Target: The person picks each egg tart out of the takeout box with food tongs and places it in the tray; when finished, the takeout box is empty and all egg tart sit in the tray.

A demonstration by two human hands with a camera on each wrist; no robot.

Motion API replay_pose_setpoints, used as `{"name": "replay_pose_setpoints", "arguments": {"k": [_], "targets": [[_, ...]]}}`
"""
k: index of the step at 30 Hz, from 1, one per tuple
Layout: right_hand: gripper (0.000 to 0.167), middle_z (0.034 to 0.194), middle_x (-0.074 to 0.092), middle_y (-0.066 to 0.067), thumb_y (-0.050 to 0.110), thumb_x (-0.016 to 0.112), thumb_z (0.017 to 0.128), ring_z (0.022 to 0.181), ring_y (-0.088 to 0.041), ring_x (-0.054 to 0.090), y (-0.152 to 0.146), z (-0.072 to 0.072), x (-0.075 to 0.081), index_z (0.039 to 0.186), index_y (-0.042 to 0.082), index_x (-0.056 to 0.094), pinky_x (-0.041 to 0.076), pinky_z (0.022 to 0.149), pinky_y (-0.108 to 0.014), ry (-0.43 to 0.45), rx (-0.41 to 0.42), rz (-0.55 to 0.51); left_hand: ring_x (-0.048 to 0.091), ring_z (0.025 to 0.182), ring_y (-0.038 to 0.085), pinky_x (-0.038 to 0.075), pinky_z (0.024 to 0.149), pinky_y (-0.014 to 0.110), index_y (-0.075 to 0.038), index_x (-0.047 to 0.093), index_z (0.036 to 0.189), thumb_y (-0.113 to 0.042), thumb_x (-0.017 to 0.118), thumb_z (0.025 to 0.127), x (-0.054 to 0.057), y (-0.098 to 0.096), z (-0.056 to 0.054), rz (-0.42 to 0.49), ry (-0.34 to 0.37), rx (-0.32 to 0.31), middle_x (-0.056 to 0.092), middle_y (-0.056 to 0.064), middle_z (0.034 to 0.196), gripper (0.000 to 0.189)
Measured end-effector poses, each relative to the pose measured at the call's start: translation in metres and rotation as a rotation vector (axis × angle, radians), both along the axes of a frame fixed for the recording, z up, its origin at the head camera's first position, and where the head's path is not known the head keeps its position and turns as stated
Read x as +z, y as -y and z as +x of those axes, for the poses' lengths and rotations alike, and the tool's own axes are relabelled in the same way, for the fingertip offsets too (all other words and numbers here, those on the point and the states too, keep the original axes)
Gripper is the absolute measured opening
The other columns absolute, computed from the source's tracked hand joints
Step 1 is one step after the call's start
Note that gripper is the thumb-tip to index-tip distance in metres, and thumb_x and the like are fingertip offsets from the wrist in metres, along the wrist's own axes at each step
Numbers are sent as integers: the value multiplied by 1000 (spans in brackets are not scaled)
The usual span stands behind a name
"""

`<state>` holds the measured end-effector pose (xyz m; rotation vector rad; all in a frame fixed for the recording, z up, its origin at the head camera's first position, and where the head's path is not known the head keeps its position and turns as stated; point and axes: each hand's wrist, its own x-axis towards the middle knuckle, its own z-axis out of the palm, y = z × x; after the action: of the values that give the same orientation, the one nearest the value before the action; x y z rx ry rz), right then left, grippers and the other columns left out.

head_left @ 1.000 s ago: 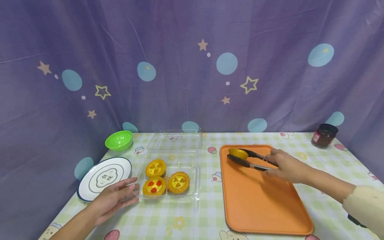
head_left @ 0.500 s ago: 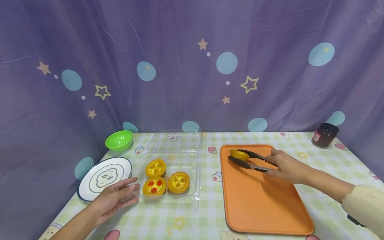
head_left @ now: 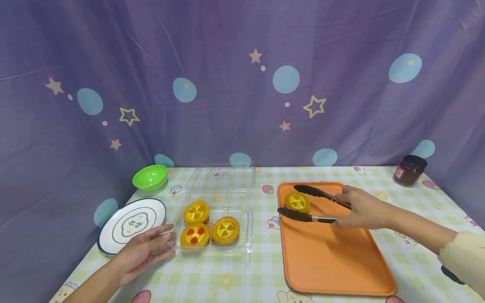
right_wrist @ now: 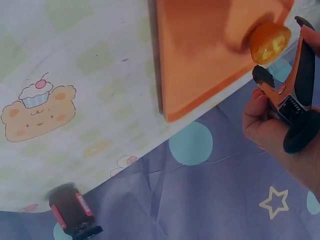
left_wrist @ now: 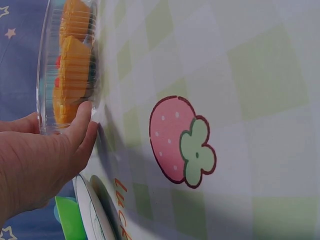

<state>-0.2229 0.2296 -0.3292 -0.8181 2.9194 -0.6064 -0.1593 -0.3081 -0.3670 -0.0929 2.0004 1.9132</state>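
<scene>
Tongs [head_left: 326, 219] rest in my right hand [head_left: 360, 208], the fingers curled round both handles; the black tips stand wide apart. Between those tips, well ahead of my fingers, a yellow tart [head_left: 297, 203] sits face up in the far left corner of the orange tray [head_left: 333, 261]. Whether the nearer tip touches it, I cannot tell.

My left hand [head_left: 145, 252] has its fingers extended and slightly spread, touching the near left side of a clear box [head_left: 248, 235] without curling round it.

On the tablecloth [left_wrist: 200, 55] I can read orange letters that look like "LUCK". The white plate [head_left: 111, 227] beside my left hand bears dark characters in a scalloped frame, too small for me to read surely. The jar [head_left: 409, 170] at the far right has a red and white label, also illegible, and dark contents.

Three tarts [head_left: 226, 230] lie in the clear box, one with red dots, its lid [head_left: 223, 181] laid back. Beyond the plate stands a green bowl [head_left: 150, 177].
</scene>
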Motion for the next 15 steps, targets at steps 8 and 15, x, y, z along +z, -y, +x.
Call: {"name": "replay_pose_setpoints", "arguments": {"k": [8, 15], "targets": [[83, 97, 53, -9, 42, 82, 71, 77, -19, 47, 2, 3, 5, 126, -15, 54, 43, 62, -28, 19, -20, 10, 54, 110, 21, 48, 101, 44, 10, 12, 149, -20, 51, 101, 0, 1, 0, 3, -7, -5, 37, 27, 142, 69], [84, 103, 54, -13, 44, 81, 71, 82, -20, 51, 2, 4, 10, 126, -14, 54, 48, 65, -31, -5, -20, 10, 54, 111, 21, 48, 101, 44, 10, 12, 149, -21, 52, 101, -1, 1, 0, 7, -3, -3, 32, 30, 145, 70]]}}
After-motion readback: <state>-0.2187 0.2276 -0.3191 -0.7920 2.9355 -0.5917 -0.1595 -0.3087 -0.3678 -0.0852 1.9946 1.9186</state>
